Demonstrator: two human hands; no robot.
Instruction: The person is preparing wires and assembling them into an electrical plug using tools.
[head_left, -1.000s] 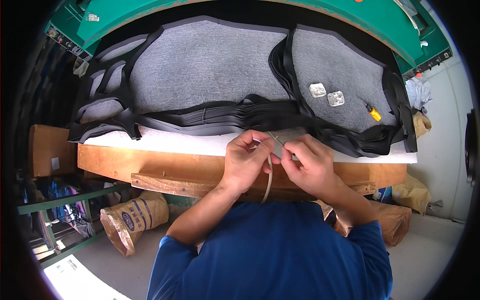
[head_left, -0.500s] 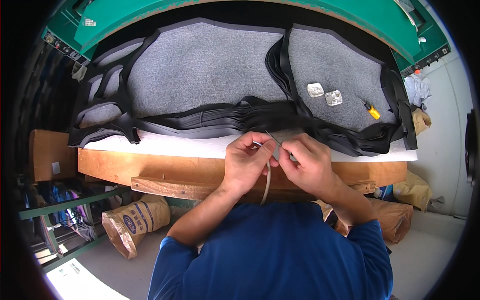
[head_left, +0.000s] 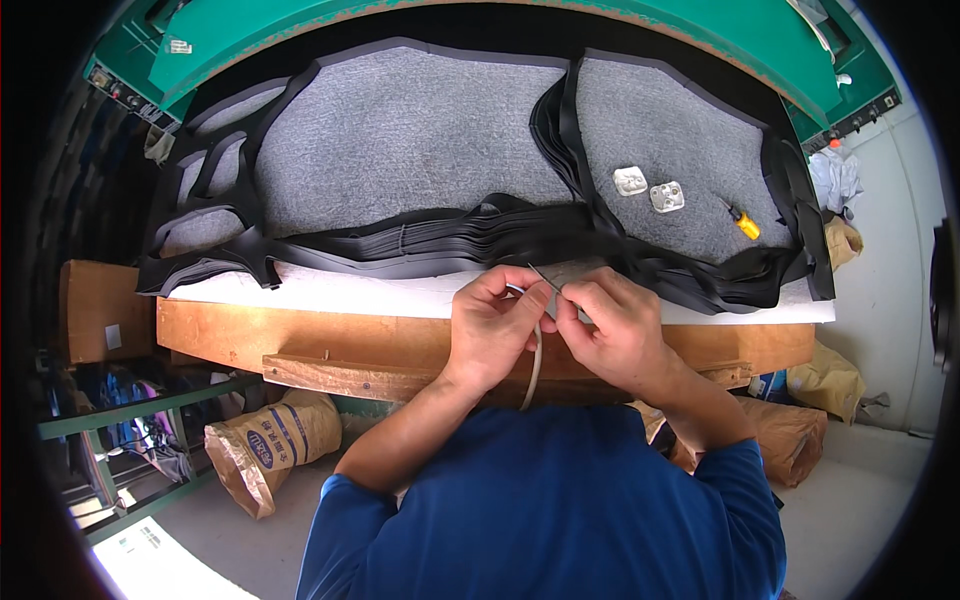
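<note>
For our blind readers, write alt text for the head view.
Left hand pinching a pale cable, right hand gripping a thin dark piece beside it; beyond them, two pale square parts and a yellow-handled tool lie on grey fabric.

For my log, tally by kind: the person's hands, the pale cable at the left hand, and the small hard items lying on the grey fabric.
Hands (left hand, right hand): 2
Pale cable: 1
Whitish squarish fittings: 2
Yellow-handled tool: 1
Total: 6
</note>
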